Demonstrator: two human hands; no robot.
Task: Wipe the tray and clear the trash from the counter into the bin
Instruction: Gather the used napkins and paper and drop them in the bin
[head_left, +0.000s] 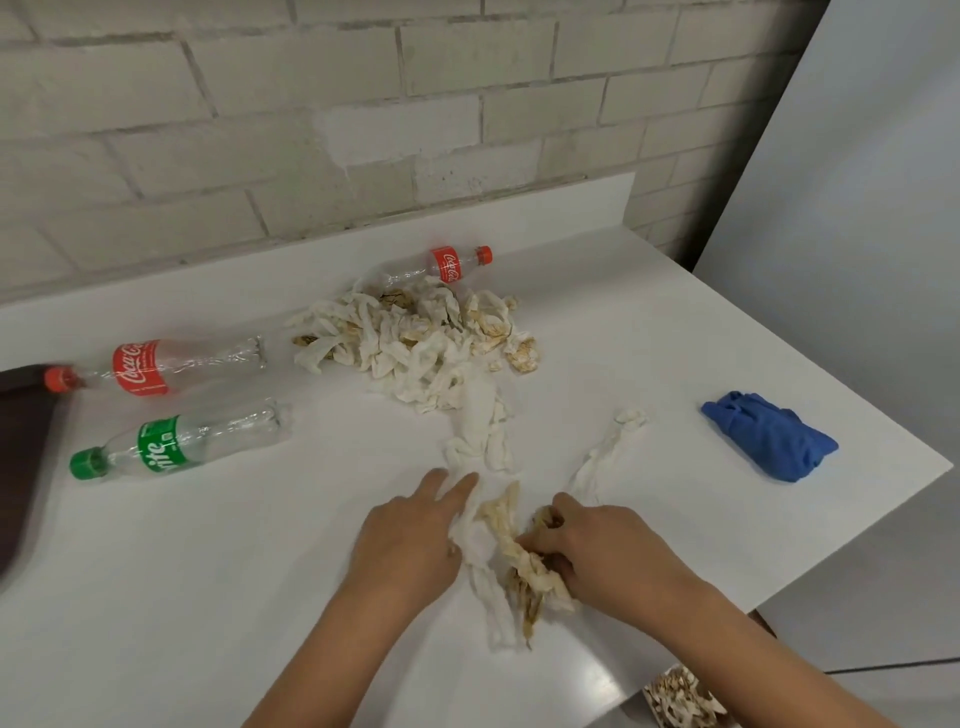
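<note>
Near the front of the white counter (208, 597) my right hand (608, 551) grips a bunch of stained, crumpled tissues (519, 566). My left hand (410, 540) lies beside it with straight fingers pressing on a white tissue (475, 540). A big pile of used tissues (415, 343) sits further back in the middle. More loose tissues (480, 436) trail from the pile toward my hands. A twisted tissue strip (605, 452) lies just right of them. The dark tray (15, 457) shows only as an edge at the far left.
Three empty plastic bottles lie on the counter: a Coca-Cola bottle (156, 366) and a Sprite bottle (176, 441) at left, a small Coca-Cola bottle (441, 267) behind the pile. A blue cloth (769, 436) lies at right. A bin with trash (680, 701) shows below the counter's front edge.
</note>
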